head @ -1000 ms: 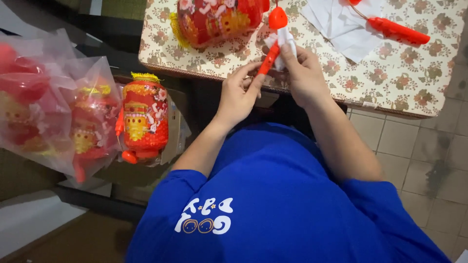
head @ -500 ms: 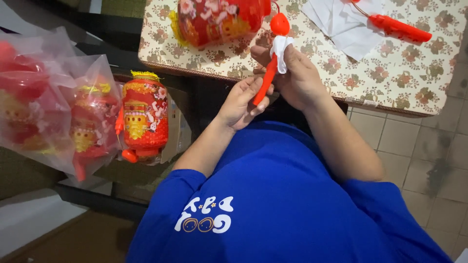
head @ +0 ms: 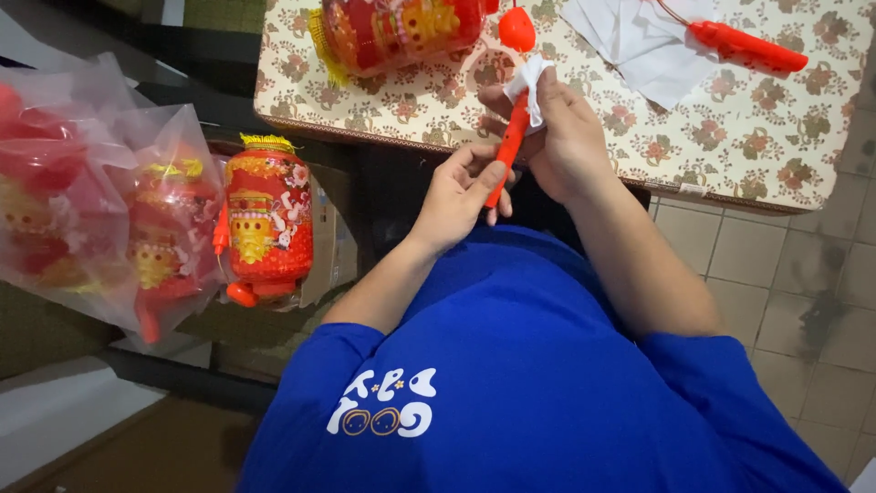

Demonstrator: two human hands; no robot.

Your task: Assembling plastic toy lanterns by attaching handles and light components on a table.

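- Two hands in view, both at the edge of the desk (head: 785,146) with the flowered cloth.
- Two red sticks counted: one red stick (head: 507,146) in the hands, one second red stick (head: 748,46) lying far right on the desk, well apart.
- One lantern on the desk (head: 401,32), red and yellow, on its side, near the top edge of the view.
- One free lantern (head: 269,228) upright at the left, below the desk edge.
- Clear plastic bags (head: 100,201) at far left, with more red lanterns inside; exact number not possible to tell.
- White paper sheets (head: 639,46) on the desk, count unclear.
- Left hand (head: 456,192): grip closed around the lower end of the red stick, thumb on top.
- Right hand (head: 566,137): grip closed around the upper part of the same stick, pressing a white tissue (head: 532,82) against it.
- Stick tilted, its round red tip (head: 516,27) above the right hand, just beside the lantern on the desk.
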